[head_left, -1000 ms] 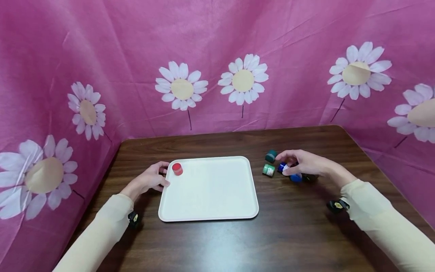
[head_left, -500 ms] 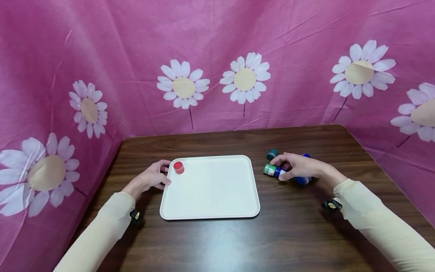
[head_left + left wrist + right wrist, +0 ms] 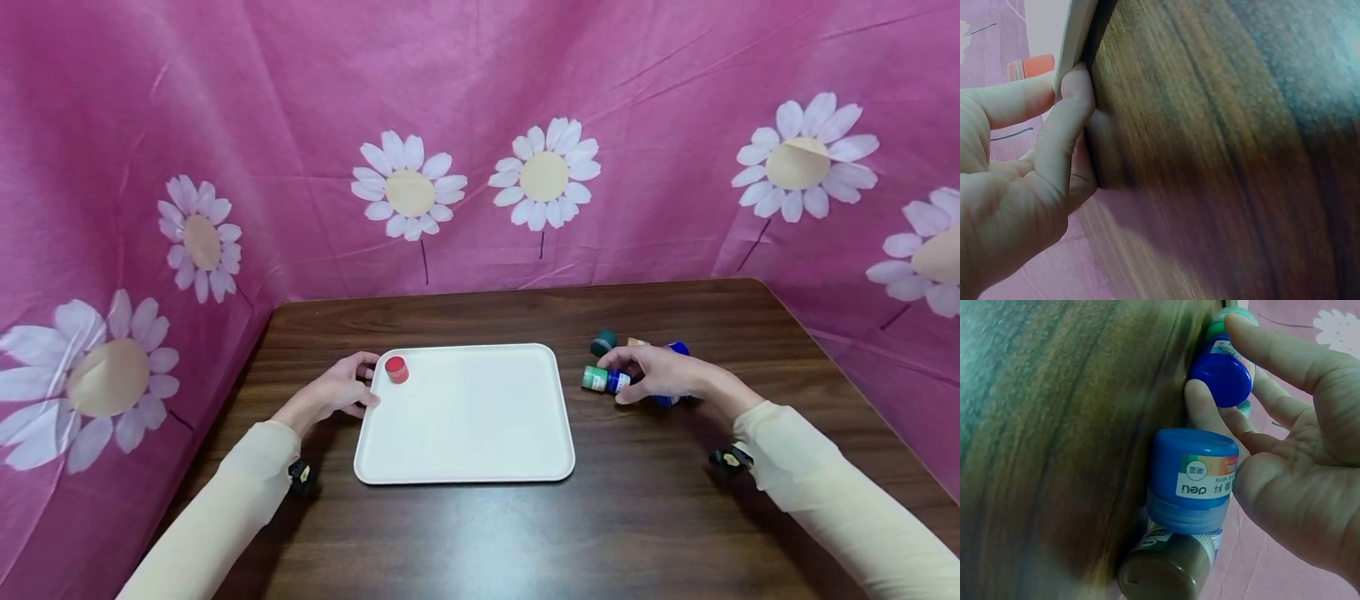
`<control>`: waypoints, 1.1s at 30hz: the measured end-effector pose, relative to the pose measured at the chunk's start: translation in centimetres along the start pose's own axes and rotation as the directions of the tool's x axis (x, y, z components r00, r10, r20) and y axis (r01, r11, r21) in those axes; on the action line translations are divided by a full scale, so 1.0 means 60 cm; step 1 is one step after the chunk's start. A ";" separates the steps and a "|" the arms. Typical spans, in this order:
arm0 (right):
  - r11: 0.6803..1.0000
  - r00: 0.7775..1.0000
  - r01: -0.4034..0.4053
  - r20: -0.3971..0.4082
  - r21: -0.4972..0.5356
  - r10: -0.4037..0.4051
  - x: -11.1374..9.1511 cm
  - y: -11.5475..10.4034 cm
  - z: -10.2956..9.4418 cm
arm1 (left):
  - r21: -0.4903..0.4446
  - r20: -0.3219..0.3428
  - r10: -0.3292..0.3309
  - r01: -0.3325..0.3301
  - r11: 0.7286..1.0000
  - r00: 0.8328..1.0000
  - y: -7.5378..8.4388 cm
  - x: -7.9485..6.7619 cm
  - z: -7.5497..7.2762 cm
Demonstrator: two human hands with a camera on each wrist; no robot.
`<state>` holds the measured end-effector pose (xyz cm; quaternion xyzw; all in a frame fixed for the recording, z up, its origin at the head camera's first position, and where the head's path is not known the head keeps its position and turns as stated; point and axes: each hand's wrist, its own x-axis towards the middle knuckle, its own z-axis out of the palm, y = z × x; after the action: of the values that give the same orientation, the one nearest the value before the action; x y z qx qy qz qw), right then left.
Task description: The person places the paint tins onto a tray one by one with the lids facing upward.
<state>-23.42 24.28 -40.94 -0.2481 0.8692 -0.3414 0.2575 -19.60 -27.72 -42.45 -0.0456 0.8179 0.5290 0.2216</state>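
My left hand (image 3: 341, 390) grips the left rim of a white tray (image 3: 465, 467); in the left wrist view a thumb and finger meet at the rim. A small red paint jar (image 3: 397, 370) stands upright in the tray's far left corner. Right of the tray, my right hand (image 3: 660, 372) holds a dark blue paint jar (image 3: 1225, 378) between thumb and fingers. That jar lies end to end with a green paint jar (image 3: 595, 379). A lighter blue jar (image 3: 1192, 472) labelled "deli" sits under the palm, with a brown jar (image 3: 1166, 569) beside it.
A dark teal jar (image 3: 603, 342) lies behind the green one. Another blue jar (image 3: 678, 347) shows behind my right hand, partly hidden. All stand on a brown wooden table (image 3: 480, 533), with a pink flowered cloth (image 3: 480, 83) around its far sides.
My right hand has moved slightly left and forward with the dark blue jar, bringing it against the green jar. My left hand keeps its grip on the tray.
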 end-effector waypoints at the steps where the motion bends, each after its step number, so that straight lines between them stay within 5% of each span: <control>1: 1.000 1.000 0.002 -0.006 -0.011 -0.003 0.000 0.001 0.001 | -0.001 0.001 -0.001 0.001 1.000 1.000 0.000 0.000 0.000; 27: 0.984 0.990 0.039 -0.124 -0.176 -0.061 0.008 0.003 0.009 | -0.013 0.007 0.000 0.000 1.000 1.000 0.001 0.000 0.002; 33: 0.988 0.988 0.064 -0.130 -0.139 -0.082 0.007 -0.003 0.003 | -0.009 0.003 -0.003 0.003 1.000 1.000 0.004 -0.002 0.002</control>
<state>-23.59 23.85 -41.04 -0.2728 0.8961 -0.3071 0.1679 -19.52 -27.56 -42.24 -0.0471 0.8152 0.5323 0.2234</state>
